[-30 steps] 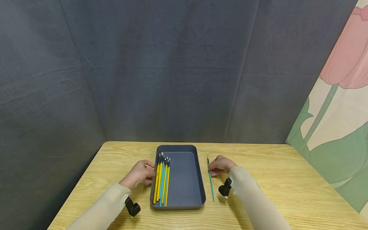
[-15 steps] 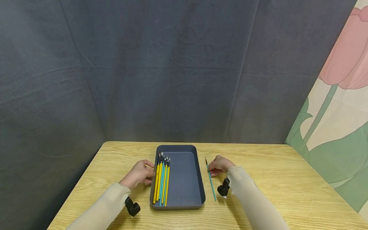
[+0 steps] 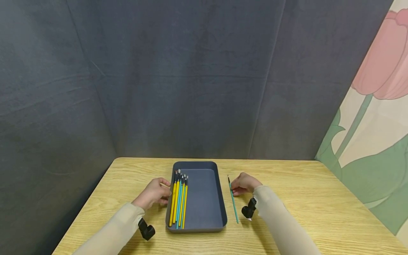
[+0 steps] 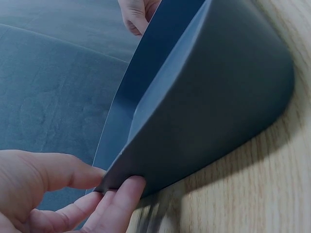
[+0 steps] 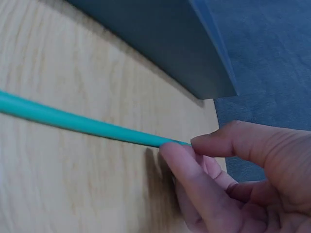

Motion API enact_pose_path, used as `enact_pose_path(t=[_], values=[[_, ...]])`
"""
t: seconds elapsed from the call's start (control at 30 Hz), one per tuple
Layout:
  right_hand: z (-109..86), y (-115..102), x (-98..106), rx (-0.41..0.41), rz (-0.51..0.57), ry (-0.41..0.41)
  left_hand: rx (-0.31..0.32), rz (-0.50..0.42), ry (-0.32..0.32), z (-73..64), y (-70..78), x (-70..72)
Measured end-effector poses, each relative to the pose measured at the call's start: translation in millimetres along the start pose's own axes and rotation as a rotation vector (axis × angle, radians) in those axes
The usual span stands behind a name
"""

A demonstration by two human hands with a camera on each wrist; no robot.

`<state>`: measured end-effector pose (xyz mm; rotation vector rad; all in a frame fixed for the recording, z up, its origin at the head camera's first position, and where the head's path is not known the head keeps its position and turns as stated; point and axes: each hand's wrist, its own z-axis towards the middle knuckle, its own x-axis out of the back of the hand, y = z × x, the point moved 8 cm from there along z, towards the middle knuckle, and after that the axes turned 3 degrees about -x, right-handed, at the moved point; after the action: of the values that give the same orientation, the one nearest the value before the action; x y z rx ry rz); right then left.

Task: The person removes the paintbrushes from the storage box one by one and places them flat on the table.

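A dark grey rectangular tray (image 3: 207, 205) lies on the table, with several yellow and teal paintbrushes (image 3: 180, 202) lined up lengthwise along its left side, bristles away from me. My left hand (image 3: 154, 193) pinches the tray's left rim, its thumb and fingers on either side of the wall in the left wrist view. To the right of the tray, my right hand (image 3: 244, 184) holds a teal paintbrush (image 3: 234, 205) between thumb and fingers, near the dark bristle end. In the right wrist view the teal handle (image 5: 97, 127) runs leftward from the fingertips, close over the wood.
The light wooden table (image 3: 287, 198) extends to both sides of the tray. A dark grey curtain (image 3: 191, 88) hangs behind and to the left. At the right hangs a cloth with a pink tulip (image 3: 379, 60). Small black wrist cameras (image 3: 146, 229) sit under both sleeves.
The teal paintbrush has turned slightly in my right hand, its bristle end shifting a little left. My left hand stays on the tray's rim.
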<state>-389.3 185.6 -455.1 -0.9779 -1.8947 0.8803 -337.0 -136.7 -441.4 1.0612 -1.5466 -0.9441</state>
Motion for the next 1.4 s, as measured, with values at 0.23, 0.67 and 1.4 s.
enact_pose_path(t=[0.23,0.67,1.4], values=[[-5.9,-9.2,5.3,0.084,0.058,-0.066,0.002,-0.008,0.003,-0.2,-1.9,0.5],[-16.7,-32.4,4.8,0.14,0.086,-0.113,0.003,-0.014,-0.002,-0.6,-2.4,0.8],[-18.4,-79.3,-43.2,0.145,0.163,-0.124,-0.011,-0.008,-0.011,-1.8,0.0,-0.5]])
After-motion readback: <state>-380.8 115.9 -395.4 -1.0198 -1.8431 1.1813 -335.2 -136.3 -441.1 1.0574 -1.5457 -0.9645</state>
